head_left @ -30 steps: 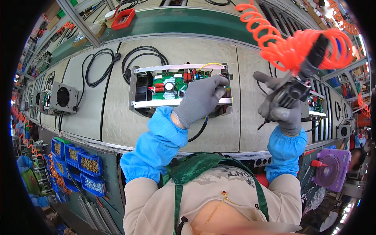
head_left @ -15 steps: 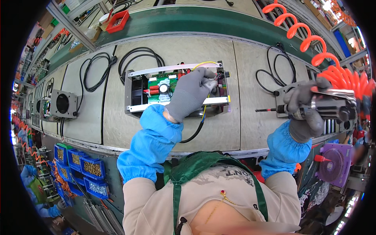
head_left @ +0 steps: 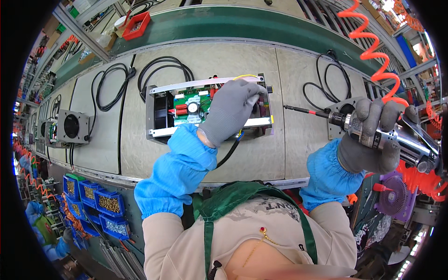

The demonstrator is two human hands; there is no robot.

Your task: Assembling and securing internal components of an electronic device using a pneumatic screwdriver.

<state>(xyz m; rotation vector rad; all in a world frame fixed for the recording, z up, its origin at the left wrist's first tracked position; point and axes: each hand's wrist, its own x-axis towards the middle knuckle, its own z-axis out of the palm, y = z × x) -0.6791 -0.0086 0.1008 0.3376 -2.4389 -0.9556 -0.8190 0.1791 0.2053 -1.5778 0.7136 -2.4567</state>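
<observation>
An open metal chassis [head_left: 150, 95] lies on the bench, with a green circuit board [head_left: 203, 93], a black fan section and red parts inside. My left hand [head_left: 229, 109], in a grey glove, reaches over its right part; the fingers are bent together at the right end panel, and whatever they pinch is hidden beneath them. A yellow wire [head_left: 245, 76] loops by the fingers, and a black cable [head_left: 229, 153] comes out at the chassis's near side. My right hand [head_left: 366, 144], also gloved, is wrapped round a power screwdriver [head_left: 337, 119], its long bit pointing left toward the chassis.
A red coiled hose [head_left: 373, 53] hangs at the right. Behind the driver stands a fan unit [head_left: 333, 128] with a coiled cable; another metal unit [head_left: 77, 126] sits at left. Blue bins [head_left: 109, 203] of screws are at lower left, a red tray [head_left: 136, 25] beyond the bench.
The screwdriver has moved left, its bit now nearer the chassis and tilted up to the left. The hose has stretched out. My left fingers have turned more palm-down over the end panel.
</observation>
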